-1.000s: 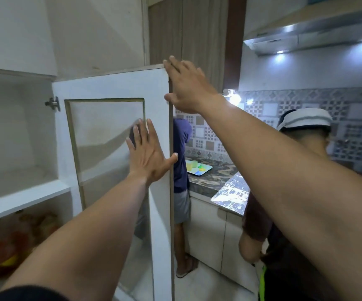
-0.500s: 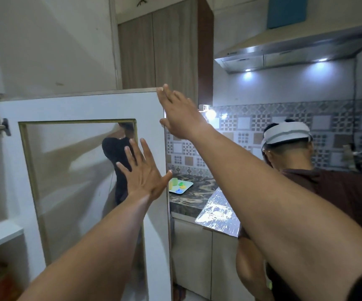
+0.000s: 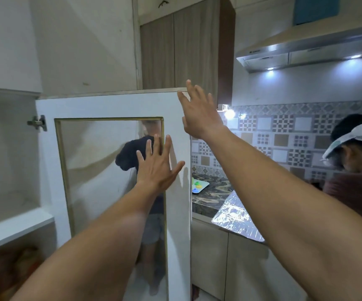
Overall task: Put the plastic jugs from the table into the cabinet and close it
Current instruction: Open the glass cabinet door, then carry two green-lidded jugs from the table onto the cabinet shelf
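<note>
The white cabinet door (image 3: pixel 110 105) with a glass pane stands ajar, hinged at its left side. My left hand (image 3: pixel 157 166) lies flat and open against the pane's right edge. My right hand (image 3: pixel 199 114) is open with fingers spread at the door's top right corner. The cabinet's upper shelf (image 3: pixel 13 227) at left is bare where it shows. Below that shelf, blurred orange and yellow items (image 3: pixel 17 270) sit in the lower compartment; I cannot tell what they are. No jug shows clearly.
A person in a white cap (image 3: pixel 358 153) stands close at right. Behind the door another person is seen through the glass. A marbled counter (image 3: pixel 214 192) carries a plate with coloured pieces (image 3: pixel 199 185). A range hood (image 3: pixel 306 51) hangs at upper right.
The view has swung about while both hands stayed on the door. My right hand's fingers have spread and lifted at the top corner. The door faces me more squarely.
</note>
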`<act>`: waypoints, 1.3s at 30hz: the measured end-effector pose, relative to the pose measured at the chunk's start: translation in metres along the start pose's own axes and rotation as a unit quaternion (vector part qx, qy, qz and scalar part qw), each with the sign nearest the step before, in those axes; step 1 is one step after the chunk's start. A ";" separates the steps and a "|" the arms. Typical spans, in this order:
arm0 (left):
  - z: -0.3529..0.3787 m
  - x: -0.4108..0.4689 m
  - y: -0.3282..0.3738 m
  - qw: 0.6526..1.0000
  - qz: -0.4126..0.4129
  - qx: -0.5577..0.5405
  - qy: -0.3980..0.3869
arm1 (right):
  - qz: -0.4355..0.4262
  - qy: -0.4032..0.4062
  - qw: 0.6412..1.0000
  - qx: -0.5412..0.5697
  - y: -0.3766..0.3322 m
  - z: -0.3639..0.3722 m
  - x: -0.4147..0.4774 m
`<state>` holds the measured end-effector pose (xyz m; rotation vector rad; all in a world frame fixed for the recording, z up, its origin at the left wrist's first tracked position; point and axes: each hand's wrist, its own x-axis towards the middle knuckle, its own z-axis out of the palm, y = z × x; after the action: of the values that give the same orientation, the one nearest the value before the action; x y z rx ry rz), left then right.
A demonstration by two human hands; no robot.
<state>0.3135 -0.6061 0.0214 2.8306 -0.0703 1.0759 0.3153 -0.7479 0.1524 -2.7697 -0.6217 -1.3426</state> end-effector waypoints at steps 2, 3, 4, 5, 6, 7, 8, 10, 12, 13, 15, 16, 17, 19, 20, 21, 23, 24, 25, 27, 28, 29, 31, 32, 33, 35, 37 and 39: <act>-0.011 -0.002 -0.012 1.000 0.009 0.022 0.008 | -0.008 0.010 1.000 0.010 -0.009 -0.004 -0.002; -0.019 -0.003 -0.020 0.999 0.007 0.032 0.013 | -0.013 0.015 1.000 0.019 -0.016 -0.007 -0.002; -0.028 -0.005 -0.031 0.999 0.002 0.041 0.017 | -0.019 0.018 0.999 0.029 -0.024 -0.010 -0.002; -0.035 -0.006 -0.044 0.998 -0.006 0.052 0.018 | -0.027 0.017 0.999 0.041 -0.033 -0.011 -0.002; -0.044 -0.010 -0.058 0.998 -0.018 0.066 0.018 | -0.037 0.015 0.998 0.057 -0.045 -0.011 -0.001; -0.051 -0.013 -0.073 0.996 -0.029 0.083 0.021 | -0.044 0.012 0.996 0.070 -0.056 -0.010 0.000; -0.059 -0.018 -0.091 0.993 -0.043 0.103 0.026 | -0.052 0.012 0.995 0.085 -0.070 -0.007 0.001; -0.072 -0.030 -0.121 0.989 -0.070 0.124 0.029 | -0.062 0.013 0.992 0.110 -0.095 0.001 0.004; -0.089 -0.047 -0.152 0.984 -0.106 0.138 0.030 | -0.084 -0.009 0.986 0.146 -0.127 0.009 0.008; -0.099 -0.058 -0.169 0.981 -0.128 0.145 0.029 | -0.099 -0.021 0.982 0.162 -0.146 0.012 0.011; -0.119 -0.080 -0.199 0.971 -0.168 0.164 0.035 | -0.128 -0.032 0.972 0.195 -0.184 0.016 0.016; -0.130 -0.092 -0.216 0.965 -0.188 0.181 0.038 | -0.144 -0.034 0.966 0.213 -0.206 0.016 0.018; -0.140 -0.104 -0.231 0.958 -0.206 0.196 0.037 | -0.158 -0.033 0.960 0.229 -0.226 0.017 0.019; -0.162 -0.129 -0.256 0.945 -0.240 0.221 0.035 | -0.185 -0.031 0.945 0.267 -0.265 0.017 0.020; -0.174 -0.145 -0.268 0.936 -0.258 0.235 0.037 | -0.202 -0.033 0.937 0.284 -0.288 0.017 0.019; -0.186 -0.160 -0.279 0.928 -0.277 0.246 0.039 | -0.218 -0.035 0.929 0.297 -0.310 0.017 0.017; -0.206 -0.188 -0.297 0.911 -0.309 0.270 0.041 | -0.244 -0.051 0.912 0.325 -0.350 0.016 0.012; -0.217 -0.204 -0.306 0.899 -0.328 0.286 0.043 | -0.260 -0.061 0.900 0.343 -0.372 0.014 0.009; -0.225 -0.217 -0.313 0.890 -0.343 0.296 0.046 | -0.275 -0.066 0.890 0.357 -0.392 0.012 0.005; -0.244 -0.247 -0.325 0.870 -0.377 0.315 0.046 | -0.305 -0.068 0.870 0.382 -0.431 0.007 -0.003; -0.253 -0.263 -0.331 0.860 -0.393 0.322 0.043 | -0.318 -0.070 0.861 0.391 -0.450 0.004 -0.008; -0.261 -0.278 -0.335 0.850 -0.407 0.332 0.039 | -0.332 -0.072 0.851 0.401 -0.468 0.001 -0.013; -0.278 -0.314 -0.345 0.824 -0.439 0.357 0.036 | -0.365 -0.082 0.826 0.421 -0.509 -0.008 -0.027; -0.288 -0.333 -0.351 0.810 -0.456 0.368 0.034 | -0.380 -0.087 0.813 0.433 -0.530 -0.013 -0.036; -0.296 -0.348 -0.357 0.797 -0.472 0.376 0.034 | -0.392 -0.093 0.800 0.444 -0.548 -0.018 -0.043; -0.313 -0.382 -0.368 0.773 -0.501 0.388 0.034 | -0.415 -0.101 0.776 0.464 -0.588 -0.030 -0.058; -0.327 -0.415 -0.375 0.753 -0.524 0.397 0.038 | -0.431 -0.115 0.753 0.483 -0.626 -0.044 -0.078; -0.338 -0.449 -0.380 0.731 -0.551 0.399 0.043 | -0.444 -0.134 0.732 0.499 -0.659 -0.057 -0.103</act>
<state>-0.2134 -0.1864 -0.0594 2.4196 2.2082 0.9553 -0.0155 -0.1863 0.0005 -1.6944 -2.0708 -0.2659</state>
